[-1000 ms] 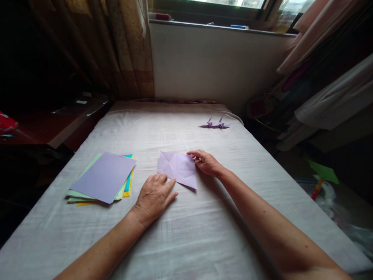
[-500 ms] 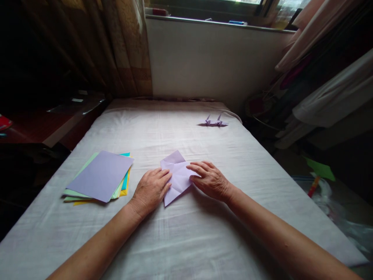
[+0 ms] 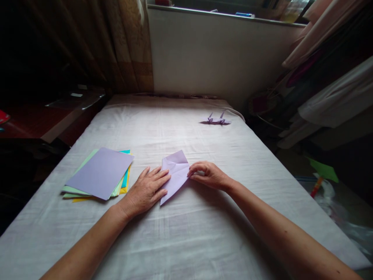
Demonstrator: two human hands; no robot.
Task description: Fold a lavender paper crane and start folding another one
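A lilac paper sheet (image 3: 176,172), partly folded into a narrow pointed shape, lies on the white cloth-covered table (image 3: 186,233). My left hand (image 3: 145,190) lies flat with fingers spread, its fingertips pressing the sheet's left edge. My right hand (image 3: 208,175) has its fingers curled, pinching the sheet's right edge. A small folded lilac paper figure (image 3: 215,119) sits far back on the table, out of reach of both hands.
A stack of coloured sheets (image 3: 100,175), lilac on top with green, teal and yellow below, lies to the left. A dark side table (image 3: 58,116) stands at the left, hanging clothes (image 3: 329,89) at the right, a wall under a window ledge behind.
The sheet went from a flat creased square to a folded, narrower shape. My left hand moved up onto its left edge; my right hand slid nearer and closed on the right edge.
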